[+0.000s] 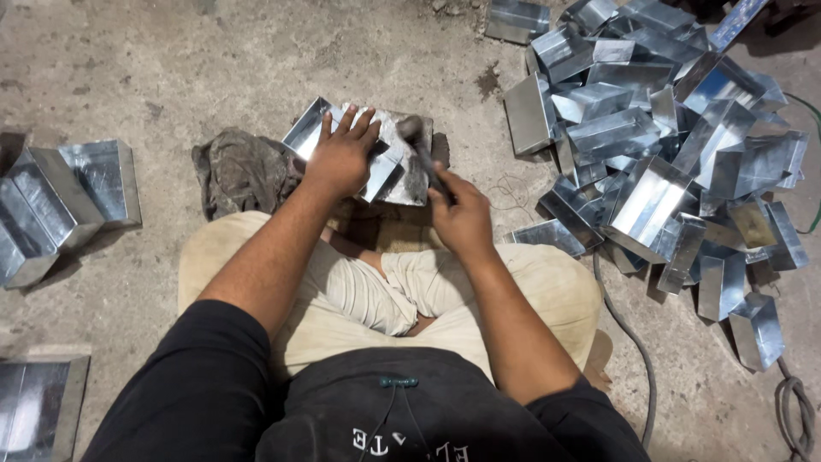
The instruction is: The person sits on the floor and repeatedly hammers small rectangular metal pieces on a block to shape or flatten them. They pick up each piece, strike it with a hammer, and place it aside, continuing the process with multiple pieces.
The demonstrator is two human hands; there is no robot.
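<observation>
Sitting cross-legged on a tan cushion (547,295) on the concrete floor (171,60), the person works over a grey stone block (402,158) set just beyond the knees. No packages, labels or signs show anywhere around the block. Spread flat with its fingers wide, the left hand (342,154) presses a folded sheet-metal tray (338,141) down onto the block; the tray lies on the block's top left part, with its open end overhanging the left edge. Closed around the handle of a hammer (419,145), the right hand (462,218) sits near the block's right edge, and the hammer's dark head rests on or just over the block's top beside the tray. A dirty grey rag (239,171) lies crumpled against the block's left side. Right of the block a heaped pile of shiny metal trays (667,145) crowds the floor, too many and too overlapped to count. Left of the block, well apart, stand two nested trays (68,201), and one more metal piece (38,406) lies at the lower left edge of view. Bare floor stays open beyond the block and between it and the two trays. A grey cable (633,342) runs along the floor right of the cushion
</observation>
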